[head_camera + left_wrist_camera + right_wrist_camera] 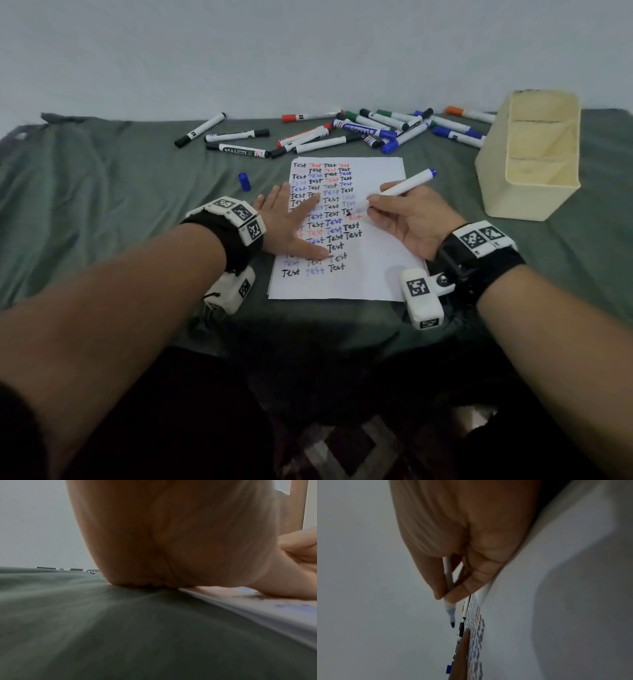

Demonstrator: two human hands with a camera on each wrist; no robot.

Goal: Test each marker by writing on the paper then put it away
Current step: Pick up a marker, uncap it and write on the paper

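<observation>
A white paper (373, 274) covered with rows of the word "Test" lies on the green cloth. My right hand (407, 219) pinches an uncapped white marker (397, 190) with a blue end, its tip (452, 624) just above the paper's right column. In the right wrist view thumb and fingers grip the marker barrel (447, 574). My left hand (291, 222) lies flat with spread fingers on the paper's left side, and its palm (171, 540) presses the sheet's edge. The blue cap (244, 181) stands on the cloth left of the paper.
Several capped markers (342, 132) in black, blue, red, green and orange lie scattered behind the paper. A cream plastic organizer box (534, 192) stands at the right. A wall rises behind the cloth-covered table (102, 192), whose front edge is near my wrists.
</observation>
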